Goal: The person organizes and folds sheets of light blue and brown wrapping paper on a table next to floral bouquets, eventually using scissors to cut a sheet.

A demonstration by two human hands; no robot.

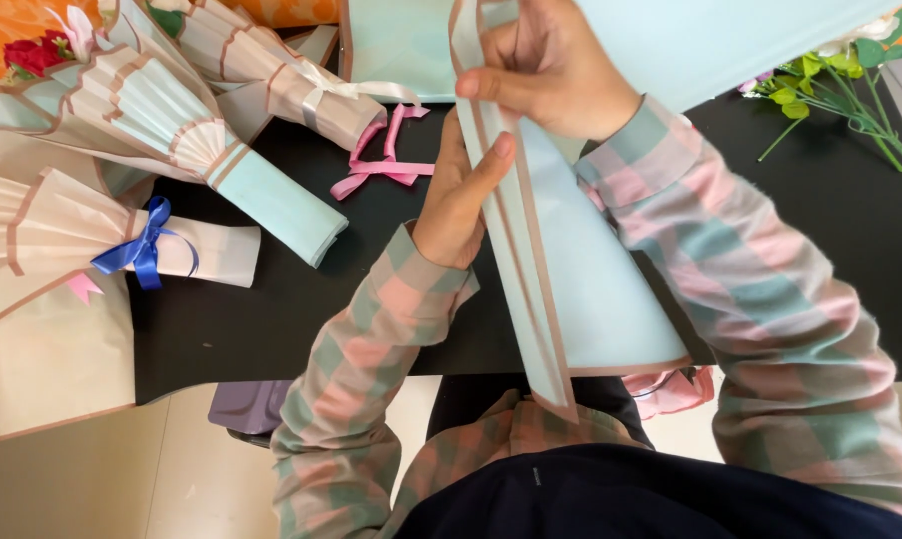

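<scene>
Pale blue wrapping sheet (581,289) with a brown border, held folded and slanting above the black table (271,299). The left hand (461,195) reaches up from below, thumb pressed on the folded edge, fingers behind it. The right hand (551,70) pinches the same fold higher up, fingers closed on the paper. Finished wrapped bouquets (172,120) and a pink ribbon (386,160) lie to the left.

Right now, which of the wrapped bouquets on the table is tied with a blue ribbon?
The cream-coloured bouquet at the left edge, nearest the person's side. Its blue bow sets it apart; the pale blue bouquet shows no ribbon, and the far one has a white ribbon.
</scene>
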